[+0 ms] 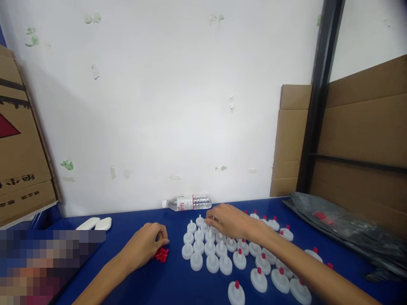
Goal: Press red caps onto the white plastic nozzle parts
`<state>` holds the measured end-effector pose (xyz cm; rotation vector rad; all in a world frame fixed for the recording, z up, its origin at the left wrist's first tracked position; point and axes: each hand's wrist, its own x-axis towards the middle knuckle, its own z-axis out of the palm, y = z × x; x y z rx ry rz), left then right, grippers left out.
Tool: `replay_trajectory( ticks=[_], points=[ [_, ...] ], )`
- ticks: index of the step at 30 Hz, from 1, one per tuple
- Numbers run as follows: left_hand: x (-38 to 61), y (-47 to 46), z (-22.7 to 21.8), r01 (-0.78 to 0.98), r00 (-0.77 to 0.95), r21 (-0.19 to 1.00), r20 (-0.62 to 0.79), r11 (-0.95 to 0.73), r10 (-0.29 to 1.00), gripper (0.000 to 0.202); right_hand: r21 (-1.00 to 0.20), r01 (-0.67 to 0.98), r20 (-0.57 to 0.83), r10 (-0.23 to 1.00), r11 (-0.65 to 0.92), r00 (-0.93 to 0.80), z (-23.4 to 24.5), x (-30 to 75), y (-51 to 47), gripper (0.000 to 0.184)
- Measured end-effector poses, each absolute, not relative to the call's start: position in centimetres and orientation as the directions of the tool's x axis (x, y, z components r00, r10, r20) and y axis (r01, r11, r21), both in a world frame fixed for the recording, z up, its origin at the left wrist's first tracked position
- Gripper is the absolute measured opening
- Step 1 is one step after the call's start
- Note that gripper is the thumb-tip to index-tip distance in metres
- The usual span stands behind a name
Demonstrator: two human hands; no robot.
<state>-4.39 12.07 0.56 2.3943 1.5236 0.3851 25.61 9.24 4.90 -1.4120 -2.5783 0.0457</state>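
My left hand (146, 242) is low over the blue table, its fingers curled and thumb and index finger pressed together. Right by its fingertips lies a small pile of red tip caps (162, 255). Farther right, my right hand (226, 219) reaches over the back rows of white nozzle lids (199, 247), fingers bent in a pinch at one of them. What either pinch contains is hidden. Several lids on the left have bare pointed tips. Many toward the right carry red caps, such as the front lid (236, 293); my right forearm covers some of them.
A clear water bottle (193, 202) lies on its side against the wall. Two white oval pieces (103, 223) rest at the left of the blue table (133, 288). Grey plastic bags (337, 224) lie at the right edge, with cardboard (362, 127) behind. A cardboard box (23, 156) stands left.
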Motion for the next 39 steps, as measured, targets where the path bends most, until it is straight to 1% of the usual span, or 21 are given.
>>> replay_trajectory(
  ticks=[2, 8, 10, 13, 15, 17, 19, 21, 23, 25, 30, 35, 39],
  points=[
    [-4.2, 12.1, 0.5, 0.844, 0.398, 0.357, 0.082, -0.4, 0.914, 0.021, -0.124, 0.814, 0.159, 0.821, 0.568, -0.548, 5.0, 25.6, 9.2, 0.041],
    [-3.7, 12.0, 0.6, 0.865, 0.374, 0.326, 0.086, -0.381, 0.923, 0.021, -0.11, 0.734, 0.13, 0.742, 0.67, -0.658, 4.6, 25.0, 9.0, 0.048],
    [-3.9, 12.1, 0.7, 0.864, 0.388, 0.318, 0.075, -0.391, 0.919, 0.019, -0.1, 0.722, 0.142, 0.728, 0.685, -0.671, 4.6, 25.1, 9.1, 0.051],
    [-4.1, 12.2, 0.7, 0.862, 0.412, 0.292, 0.071, -0.414, 0.908, 0.014, -0.087, 0.727, 0.205, 0.726, 0.681, -0.656, 4.9, 25.2, 9.1, 0.052],
    [-4.2, 12.2, 0.6, 0.865, 0.42, 0.266, 0.083, -0.427, 0.904, 0.014, -0.077, 0.743, 0.269, 0.731, 0.665, -0.626, 5.2, 25.2, 9.0, 0.048],
    [-4.3, 12.2, 0.4, 0.861, 0.432, 0.248, 0.102, -0.444, 0.896, 0.016, -0.061, 0.761, 0.336, 0.731, 0.646, -0.594, 5.3, 25.1, 8.8, 0.038],
    [-4.3, 12.1, 0.3, 0.851, 0.446, 0.247, 0.13, -0.464, 0.886, 0.016, -0.037, 0.774, 0.383, 0.724, 0.632, -0.573, 5.4, 24.8, 8.6, 0.031],
    [-4.3, 12.0, 0.2, 0.84, 0.447, 0.261, 0.162, -0.476, 0.879, 0.018, -0.009, 0.775, 0.403, 0.712, 0.631, -0.575, 5.4, 24.5, 8.2, 0.026],
    [-4.2, 11.9, 0.2, 0.829, 0.436, 0.29, 0.202, -0.479, 0.877, 0.02, 0.017, 0.758, 0.399, 0.691, 0.652, -0.603, 5.4, 24.2, 8.0, 0.019],
    [-3.9, 11.8, 0.4, 0.807, 0.419, 0.337, 0.252, -0.485, 0.872, 0.022, 0.041, 0.723, 0.383, 0.658, 0.689, -0.649, 5.5, 24.0, 7.8, 0.016],
    [-2.2, 10.9, 1.3, 0.666, 0.374, 0.525, 0.381, -0.531, 0.845, 0.035, 0.092, 0.634, 0.339, 0.575, 0.768, -0.745, 5.5, 23.4, 7.5, 0.017],
    [-0.4, 9.4, 2.0, 0.446, 0.357, 0.732, 0.382, -0.515, 0.853, 0.035, 0.146, 0.601, 0.309, 0.541, 0.786, -0.783, 5.7, 22.5, 6.5, 0.014],
    [0.4, 8.6, 2.3, 0.299, 0.351, 0.824, 0.373, -0.48, 0.859, 0.036, 0.207, 0.587, 0.294, 0.522, 0.783, -0.801, 6.0, 21.8, 5.7, 0.01]
  ],
)
